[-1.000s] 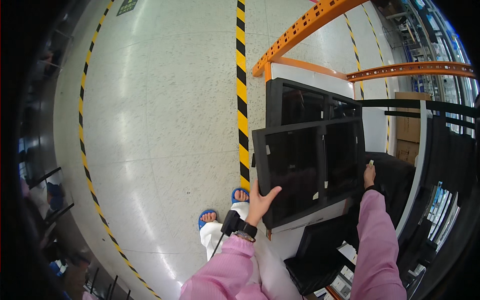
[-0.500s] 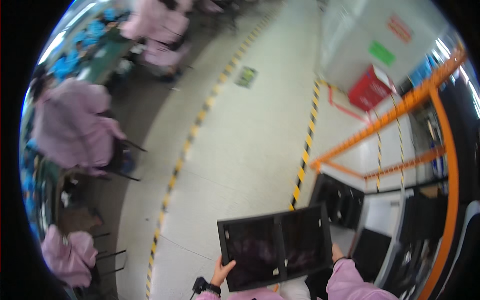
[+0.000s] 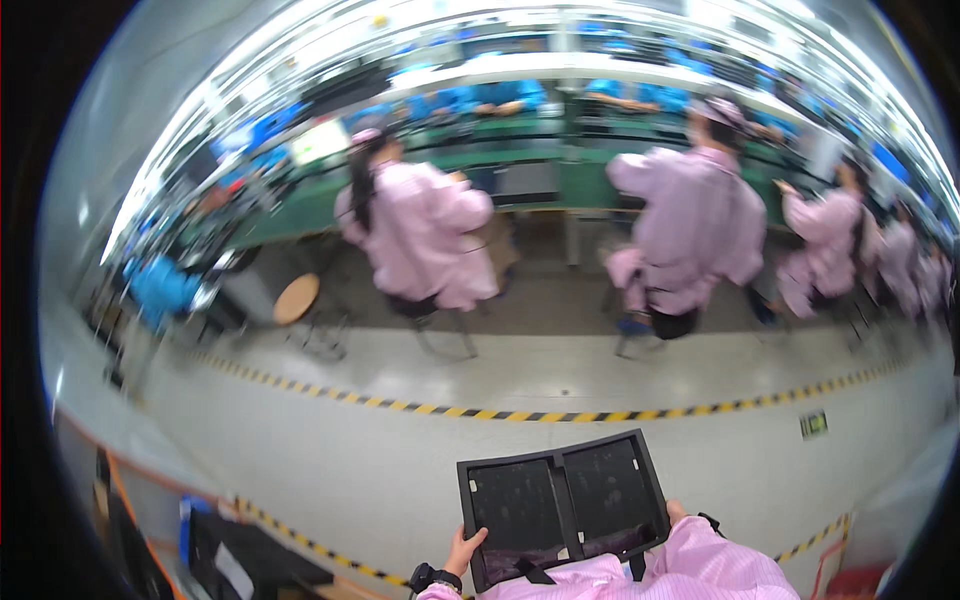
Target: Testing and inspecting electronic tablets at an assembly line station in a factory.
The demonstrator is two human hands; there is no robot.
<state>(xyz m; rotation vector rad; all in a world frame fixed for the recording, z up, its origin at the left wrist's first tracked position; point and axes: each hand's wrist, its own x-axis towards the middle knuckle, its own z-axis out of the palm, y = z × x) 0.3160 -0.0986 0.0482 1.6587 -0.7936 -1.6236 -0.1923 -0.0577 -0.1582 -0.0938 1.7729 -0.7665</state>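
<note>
Both hands carry a black tray [image 3: 563, 500] with two rectangular compartments side by side, held low in front of my body. Its compartments look dark and shallow, with small pale tags along the edges. My left hand [image 3: 464, 552] closes on the tray's left side, the thumb lying over the rim. At the opposite side my right hand [image 3: 677, 513] grips the right edge, its fingers partly hidden behind the tray. Pink sleeves cover my arms, and a dark band with a device [image 3: 432, 577] sits at my left wrist.
Beyond a yellow-and-black floor stripe [image 3: 545, 416], several people in pink coats [image 3: 425, 225] sit along a green workbench [image 3: 590, 178]. A round wooden stool [image 3: 297, 298] stands at the left. Black items [image 3: 245, 550] lie at the lower left; a red object [image 3: 855, 582] is at the lower right.
My view has swung left, from along the aisle to facing the workbench. The orange rack has left the right side of the view. Both hands still hold the tray.
</note>
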